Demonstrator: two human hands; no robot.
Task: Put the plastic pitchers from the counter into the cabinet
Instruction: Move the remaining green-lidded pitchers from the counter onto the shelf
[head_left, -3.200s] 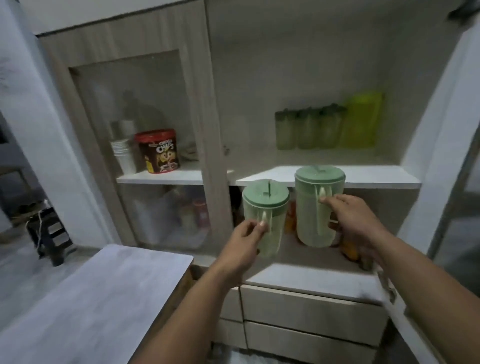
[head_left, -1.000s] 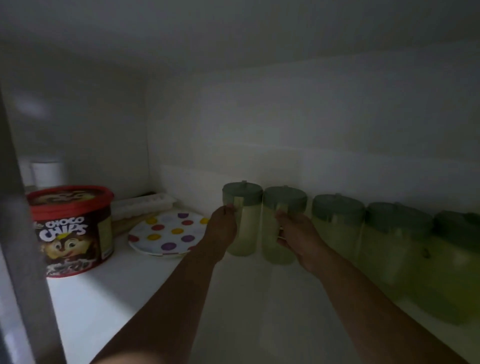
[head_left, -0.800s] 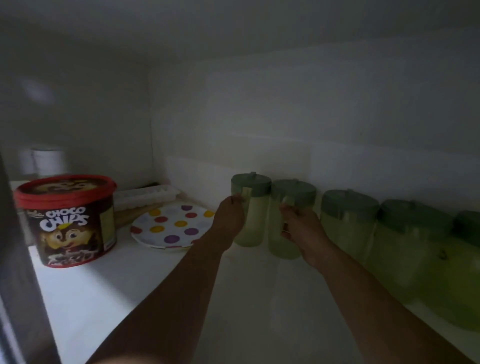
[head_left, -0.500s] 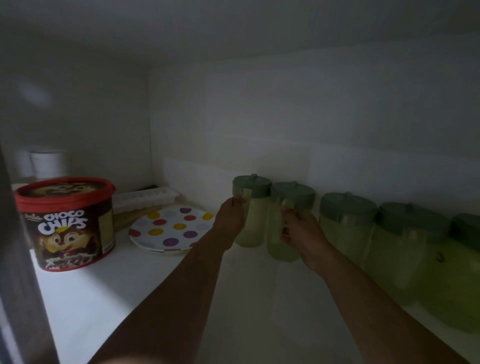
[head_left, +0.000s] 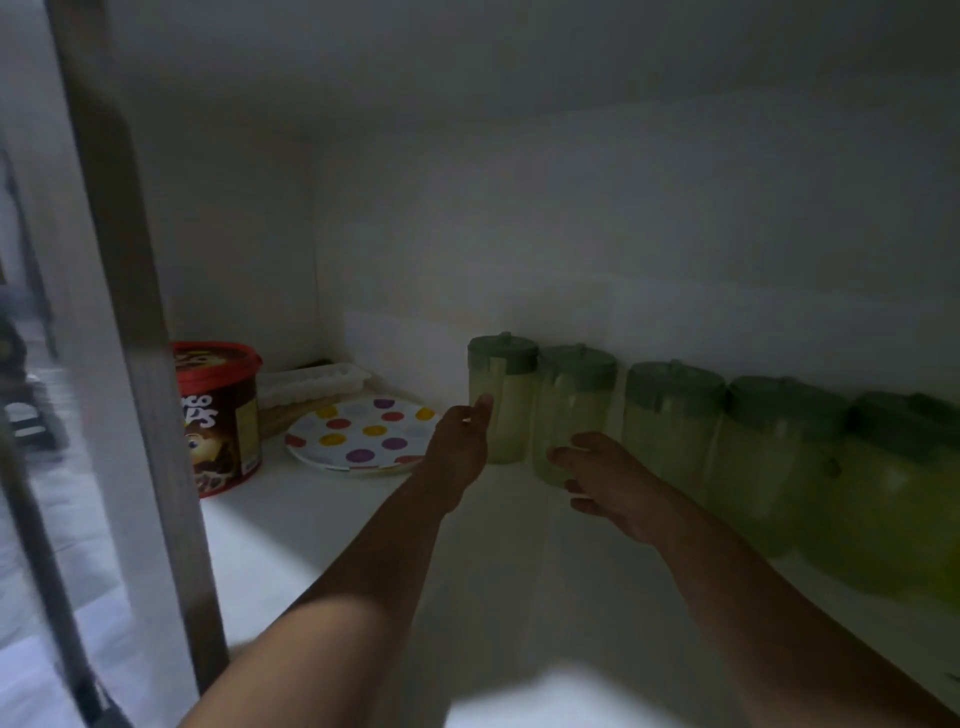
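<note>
Two pale green plastic pitchers with darker green lids stand side by side on the white cabinet shelf (head_left: 509, 551) against the back wall: the left pitcher (head_left: 506, 400) and the right pitcher (head_left: 569, 410). My left hand (head_left: 462, 447) is just in front of the left pitcher, fingers loose, holding nothing. My right hand (head_left: 605, 475) hovers low in front of the right pitcher with fingers spread, off the handle. Several more green pitchers (head_left: 675, 421) continue the row to the right.
A red Choco Chips tub (head_left: 221, 415) stands at the shelf's left. A polka-dot plate (head_left: 361, 434) lies beside it, with a white ice tray (head_left: 311, 384) behind. The wooden cabinet door frame (head_left: 140, 338) rises at the left.
Both hands have let go of the pitcher handles and drawn back a little toward me. The two pitchers stay on the shelf. The view has pulled back, showing the door frame.
</note>
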